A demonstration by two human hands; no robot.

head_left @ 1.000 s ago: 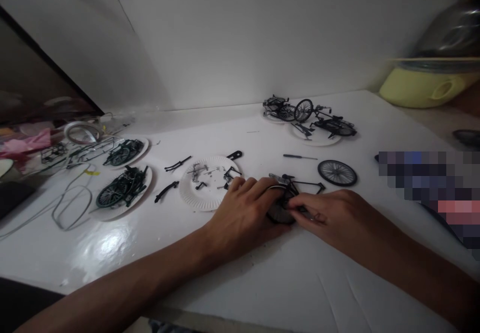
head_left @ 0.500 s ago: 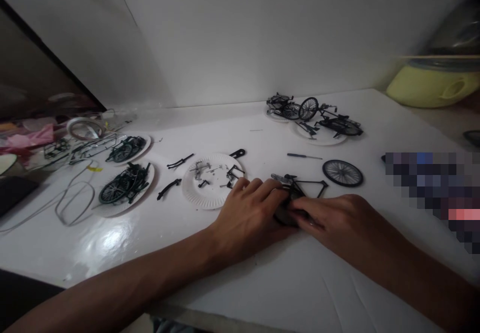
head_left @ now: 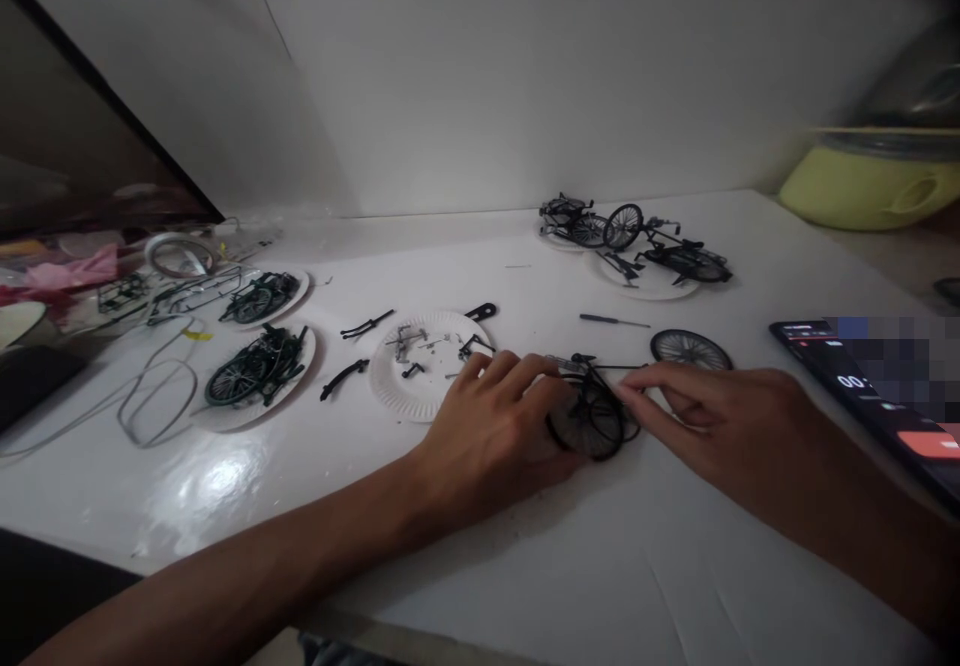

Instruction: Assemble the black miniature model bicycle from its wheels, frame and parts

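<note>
My left hand point(head_left: 499, 421) is closed around the left side of a small black model bicycle point(head_left: 596, 424), which stands low over the table with one spoked wheel in view. That hand covers part of the wheel and frame. At the bicycle's right side, my right hand point(head_left: 709, 411) has thumb and forefinger pinched together near the frame; whatever is between the tips is too small to make out. A loose spoked wheel point(head_left: 690, 347) lies just behind my right hand. Farther back is a thin dark screwdriver point(head_left: 613, 320).
A paper plate point(head_left: 386, 386) with small metal parts sits left of my hands, with dark fork-like pieces point(head_left: 367, 324) beside it. Plates of bicycle parts stand at the left and at the back right. A phone point(head_left: 840, 356) lies at right, a yellow container point(head_left: 847, 186) beyond.
My right hand has drawn back to the right from the wheel, fingers still pinched. More of the wheel now shows between my hands. My left hand keeps its hold.
</note>
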